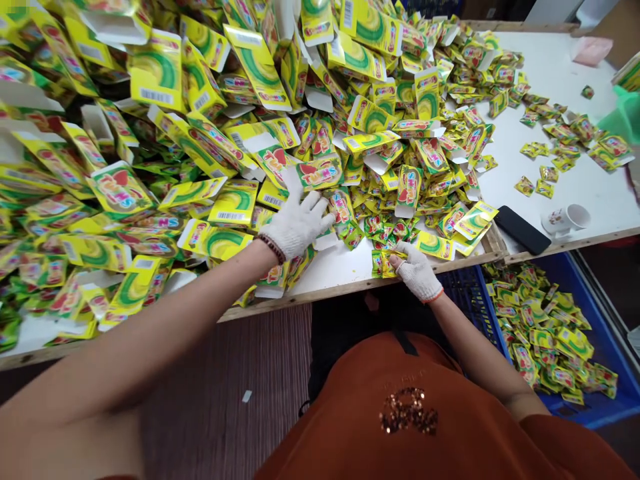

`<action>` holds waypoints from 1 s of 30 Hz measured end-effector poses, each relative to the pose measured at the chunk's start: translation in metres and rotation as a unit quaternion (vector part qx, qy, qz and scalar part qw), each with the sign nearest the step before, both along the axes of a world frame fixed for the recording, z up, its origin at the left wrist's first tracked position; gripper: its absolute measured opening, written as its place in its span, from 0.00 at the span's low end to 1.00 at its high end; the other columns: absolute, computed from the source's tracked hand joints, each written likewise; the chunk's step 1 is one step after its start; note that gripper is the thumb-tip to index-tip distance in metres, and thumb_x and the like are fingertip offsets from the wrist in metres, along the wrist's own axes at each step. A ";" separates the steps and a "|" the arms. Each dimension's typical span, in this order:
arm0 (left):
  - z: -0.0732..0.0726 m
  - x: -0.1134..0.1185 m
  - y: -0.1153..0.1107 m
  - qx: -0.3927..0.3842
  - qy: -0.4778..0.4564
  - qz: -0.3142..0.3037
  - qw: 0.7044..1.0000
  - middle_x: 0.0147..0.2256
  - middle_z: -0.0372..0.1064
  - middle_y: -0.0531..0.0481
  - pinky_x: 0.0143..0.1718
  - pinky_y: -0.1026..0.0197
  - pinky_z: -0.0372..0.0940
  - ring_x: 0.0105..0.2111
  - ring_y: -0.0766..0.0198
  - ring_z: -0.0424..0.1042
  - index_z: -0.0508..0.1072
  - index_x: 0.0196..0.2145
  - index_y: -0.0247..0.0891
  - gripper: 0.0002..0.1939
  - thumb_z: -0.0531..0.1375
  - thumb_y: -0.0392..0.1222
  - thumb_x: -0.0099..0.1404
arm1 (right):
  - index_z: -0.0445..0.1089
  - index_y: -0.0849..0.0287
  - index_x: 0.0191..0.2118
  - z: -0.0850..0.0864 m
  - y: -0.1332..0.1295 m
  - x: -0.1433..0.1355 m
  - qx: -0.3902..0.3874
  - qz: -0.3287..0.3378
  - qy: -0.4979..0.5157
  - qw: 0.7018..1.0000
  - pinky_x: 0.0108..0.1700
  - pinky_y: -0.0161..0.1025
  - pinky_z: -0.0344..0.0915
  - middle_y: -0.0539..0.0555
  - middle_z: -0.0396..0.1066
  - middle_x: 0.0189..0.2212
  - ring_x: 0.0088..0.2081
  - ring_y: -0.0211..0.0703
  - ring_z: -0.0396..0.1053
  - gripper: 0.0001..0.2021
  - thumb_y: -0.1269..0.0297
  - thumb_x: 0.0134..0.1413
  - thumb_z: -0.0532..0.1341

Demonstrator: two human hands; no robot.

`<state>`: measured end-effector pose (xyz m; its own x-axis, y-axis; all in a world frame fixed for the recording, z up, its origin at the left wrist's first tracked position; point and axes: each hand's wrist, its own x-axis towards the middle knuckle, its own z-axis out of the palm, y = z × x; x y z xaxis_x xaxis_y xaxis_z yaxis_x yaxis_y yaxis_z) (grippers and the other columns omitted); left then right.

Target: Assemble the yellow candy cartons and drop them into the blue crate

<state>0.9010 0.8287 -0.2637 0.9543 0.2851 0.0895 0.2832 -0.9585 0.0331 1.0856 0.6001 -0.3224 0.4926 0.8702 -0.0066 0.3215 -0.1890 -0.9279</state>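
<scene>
My left hand (300, 225), in a white glove with the fingertips showing no hold, reaches over the pile with its fingers spread. Just beyond its fingers lies a yellow and green printed carton (320, 172), and another carton (341, 205) is at its right; whether it touches either, I cannot tell. My right hand (419, 272), also gloved, is closed at the table's front edge on small yellow-green candy packets (383, 263). Loose green and red candy packets (387, 230) lie just beyond it. A flat carton (435, 245) rests to the right of that hand.
A large heap of open cartons (156, 70) covers the left and back of the white table (535, 73). At right are a black phone (523, 230), a white mug (565, 220) and a green plastic container (623, 117). Below stands a blue crate (607, 413) holding many packets.
</scene>
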 end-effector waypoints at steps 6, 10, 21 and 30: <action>0.015 0.010 -0.006 0.010 0.044 -0.009 0.999 0.39 0.68 0.45 0.63 0.41 0.43 0.51 0.53 0.62 0.67 0.36 0.36 0.08 0.58 0.31 0.57 | 0.72 0.59 0.45 0.002 -0.002 0.000 0.002 0.010 0.014 1.000 0.48 0.47 0.68 0.55 0.75 0.40 0.41 0.48 0.71 0.19 0.50 0.54 0.61; 0.019 -0.006 -0.042 0.013 0.072 0.071 0.995 0.40 0.70 0.42 0.52 0.49 0.59 0.44 0.50 0.69 0.67 0.42 0.37 0.18 0.62 0.37 0.51 | 0.72 0.59 0.42 0.002 -0.003 0.001 0.017 -0.008 0.018 1.000 0.49 0.47 0.67 0.56 0.74 0.39 0.42 0.49 0.71 0.19 0.48 0.53 0.61; -0.030 -0.011 -0.113 -0.099 -0.030 0.113 0.988 0.48 0.70 0.39 0.47 0.52 0.66 0.48 0.47 0.71 0.65 0.51 0.35 0.25 0.62 0.47 0.58 | 0.70 0.58 0.41 0.010 -0.002 0.000 0.043 -0.010 0.020 0.999 0.44 0.43 0.68 0.53 0.73 0.36 0.38 0.45 0.70 0.17 0.50 0.54 0.61; -0.029 0.003 -0.121 -0.089 -0.057 0.057 0.993 0.44 0.71 0.38 0.46 0.50 0.66 0.46 0.46 0.71 0.68 0.46 0.34 0.20 0.62 0.41 0.55 | 0.69 0.58 0.34 0.032 0.003 -0.008 -0.018 0.128 -0.241 0.962 0.42 0.38 0.63 0.54 0.71 0.33 0.37 0.44 0.67 0.07 0.66 0.60 0.55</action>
